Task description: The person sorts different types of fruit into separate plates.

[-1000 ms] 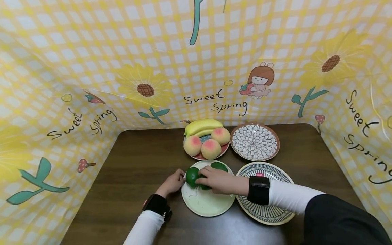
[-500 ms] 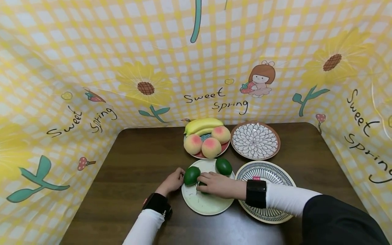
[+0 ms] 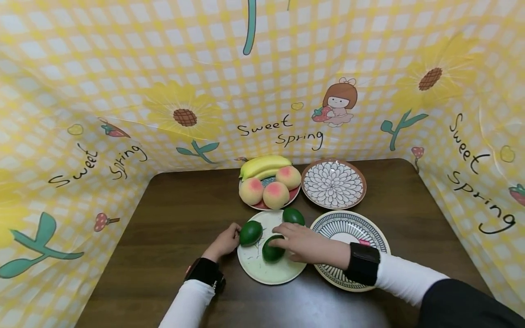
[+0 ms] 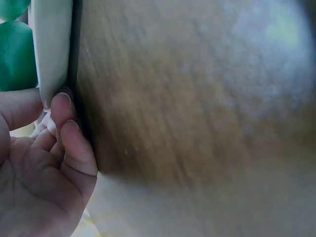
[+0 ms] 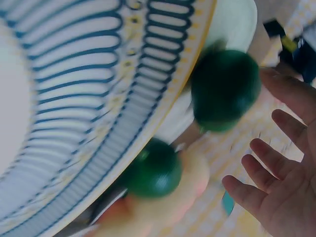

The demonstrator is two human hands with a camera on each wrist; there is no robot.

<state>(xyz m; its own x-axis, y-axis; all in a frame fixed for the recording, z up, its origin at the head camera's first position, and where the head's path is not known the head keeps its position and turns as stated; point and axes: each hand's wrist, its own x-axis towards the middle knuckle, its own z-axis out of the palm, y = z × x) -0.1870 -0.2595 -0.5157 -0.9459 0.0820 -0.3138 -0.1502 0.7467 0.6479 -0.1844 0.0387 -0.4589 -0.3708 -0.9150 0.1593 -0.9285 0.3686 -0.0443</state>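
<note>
A pale green plate (image 3: pixel 266 274) on the brown table bears three dark green, smooth oval fruits that look like limes: one at its left rim (image 3: pixel 250 233), one at its back right rim (image 3: pixel 293 216) and one near its middle (image 3: pixel 272 253). My left hand (image 3: pixel 223 242) pinches the plate's left rim. In the left wrist view its thumb lies at the upper side of the rim (image 4: pixel 52 47) and its fingers on the outer side. Over the middle fruit, my right hand (image 3: pixel 305 244) has its fingers spread and loose; the right wrist view shows the fingertips beside the fruit (image 5: pixel 226 89).
Behind stands a small plate with bananas (image 3: pixel 266 166) and three peaches (image 3: pixel 276 195). To its right lies a brown-rimmed plate with a white petal pattern (image 3: pixel 334 184). A larger patterned plate (image 3: pixel 328 223) sits under my right forearm. A yellow checked cloth (image 3: pixel 221 59) rises around the table.
The right hand has loosened from the middle fruit and drawn back slightly right, baring more of it. My left hand keeps its hold on the rim. The head view has shifted slightly.
</note>
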